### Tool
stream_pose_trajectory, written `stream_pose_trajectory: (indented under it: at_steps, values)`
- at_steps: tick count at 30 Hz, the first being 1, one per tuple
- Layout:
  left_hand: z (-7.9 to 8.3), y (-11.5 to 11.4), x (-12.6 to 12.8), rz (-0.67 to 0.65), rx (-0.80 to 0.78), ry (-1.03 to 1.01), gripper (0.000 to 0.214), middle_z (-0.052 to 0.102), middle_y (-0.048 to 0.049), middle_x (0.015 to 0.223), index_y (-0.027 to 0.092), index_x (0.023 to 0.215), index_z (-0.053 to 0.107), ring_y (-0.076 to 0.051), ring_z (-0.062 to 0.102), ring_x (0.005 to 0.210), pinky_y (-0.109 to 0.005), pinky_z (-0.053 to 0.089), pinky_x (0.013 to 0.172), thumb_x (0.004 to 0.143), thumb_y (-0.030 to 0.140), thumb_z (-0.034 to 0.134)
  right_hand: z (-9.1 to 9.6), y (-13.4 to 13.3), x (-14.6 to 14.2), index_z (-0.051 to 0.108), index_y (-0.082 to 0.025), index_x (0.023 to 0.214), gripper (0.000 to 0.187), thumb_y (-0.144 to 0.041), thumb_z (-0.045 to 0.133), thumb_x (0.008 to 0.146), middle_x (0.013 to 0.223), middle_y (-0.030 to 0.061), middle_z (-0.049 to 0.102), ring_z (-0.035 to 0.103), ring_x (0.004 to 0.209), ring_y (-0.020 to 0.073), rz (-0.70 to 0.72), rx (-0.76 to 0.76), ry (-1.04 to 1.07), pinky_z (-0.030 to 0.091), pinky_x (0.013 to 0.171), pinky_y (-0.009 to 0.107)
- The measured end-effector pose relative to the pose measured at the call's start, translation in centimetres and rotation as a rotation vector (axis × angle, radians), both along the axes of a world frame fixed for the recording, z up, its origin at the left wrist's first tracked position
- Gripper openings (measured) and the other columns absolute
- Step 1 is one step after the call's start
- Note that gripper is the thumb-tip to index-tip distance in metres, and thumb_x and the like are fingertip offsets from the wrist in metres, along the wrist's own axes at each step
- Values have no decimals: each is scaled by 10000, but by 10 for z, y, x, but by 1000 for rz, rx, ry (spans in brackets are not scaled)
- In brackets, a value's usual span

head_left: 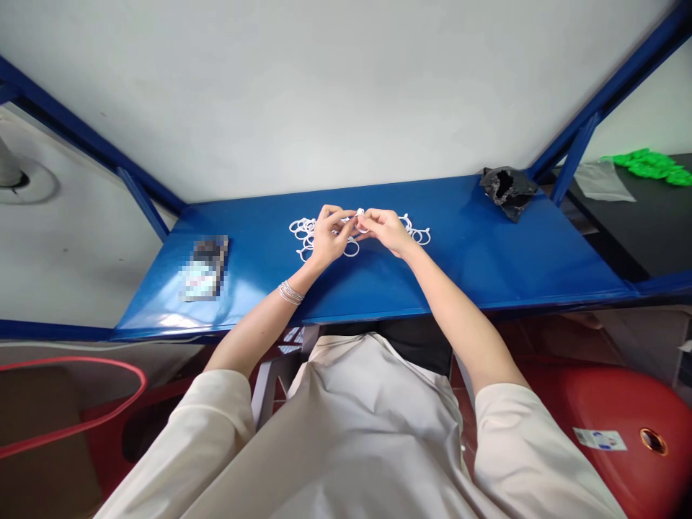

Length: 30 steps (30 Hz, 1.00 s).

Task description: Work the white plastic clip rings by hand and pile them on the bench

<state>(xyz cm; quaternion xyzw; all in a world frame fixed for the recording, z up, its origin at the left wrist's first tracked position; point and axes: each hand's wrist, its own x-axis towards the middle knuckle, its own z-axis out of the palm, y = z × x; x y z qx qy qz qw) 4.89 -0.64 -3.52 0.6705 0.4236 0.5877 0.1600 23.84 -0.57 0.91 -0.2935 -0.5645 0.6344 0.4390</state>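
My left hand and my right hand meet over the middle of the blue table. Thumbs and fingertips of both are pinched on a small white curtain ring, largely covered by the fingers. More white curtain rings, each a thin hoop with a little tab, lie around the hands. One group of rings is partly hidden behind my left hand, another group of rings lies just right of my right hand. A single ring shows beneath the fingers.
A crumpled black plastic bag sits at the table's back right. Toward the left lies a pixelated flat object. Blue metal posts flank the table, with a white wall behind. Bright green material rests on a dark surface at right.
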Motion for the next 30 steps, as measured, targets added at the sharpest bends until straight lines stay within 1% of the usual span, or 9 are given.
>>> stream_pose_trajectory:
  at_steps: [3,5,7,10,13,16,19,25,30]
  values:
    - [1,-1,1,-19,-65,-7,392,663,-56,1052,248,1055,881,-73,538,636,-254,526,597,982,628,815,-1,1,-2,627,-198,779,618,-728,941,824,889,37,727,759,877,182,-16,-63,24,656,748,291]
    - [2,-2,1,-39,-84,-5,401,654,-49,1043,255,1062,889,-71,535,629,-252,517,590,962,639,832,-2,3,-4,590,-210,803,570,-681,890,914,877,24,701,737,817,164,-23,-116,36,618,678,266]
    - [2,-3,1,-59,-87,3,409,646,-43,1025,262,1064,894,-70,525,624,-251,499,581,946,651,845,-4,5,-6,574,-225,839,551,-691,843,955,838,8,678,692,727,148,-39,-151,40,561,599,251]
    - [2,-3,1,-87,-72,24,418,644,-42,1002,263,1057,900,-68,505,607,-252,463,561,951,662,832,-6,7,-8,552,-247,867,607,-803,786,942,780,-4,668,627,626,140,-78,-158,23,482,515,253]
    - [3,-4,1,-98,-59,40,425,645,-42,989,258,1041,903,-66,494,594,-253,443,553,971,664,802,-5,8,-7,544,-250,858,667,-890,720,928,734,1,664,597,576,137,-99,-146,-4,440,480,257]
    - [5,-4,1,-88,-67,38,419,635,-37,966,253,1013,893,-71,475,594,-256,422,551,968,659,804,-2,9,-5,565,-233,814,691,-901,675,952,684,13,644,570,543,129,-135,-139,-24,404,460,254]
    - [7,-6,2,-88,-85,30,417,645,-43,955,240,976,867,-83,474,607,-265,416,567,962,653,815,1,9,-2,599,-214,784,703,-890,684,956,668,24,640,543,516,120,-163,-151,-27,374,447,259]
    - [9,-8,2,-125,-123,63,431,693,-49,955,222,969,821,-70,465,565,-264,391,557,980,652,795,2,9,0,639,-204,735,722,-893,701,941,654,32,630,517,505,115,-142,-160,-8,365,445,268]
    - [8,-7,2,-124,-138,49,405,713,-42,950,221,998,799,-71,488,569,-250,395,552,961,623,825,4,7,-1,687,-195,758,679,-847,761,933,694,36,637,560,569,127,-150,-139,1,441,485,270]
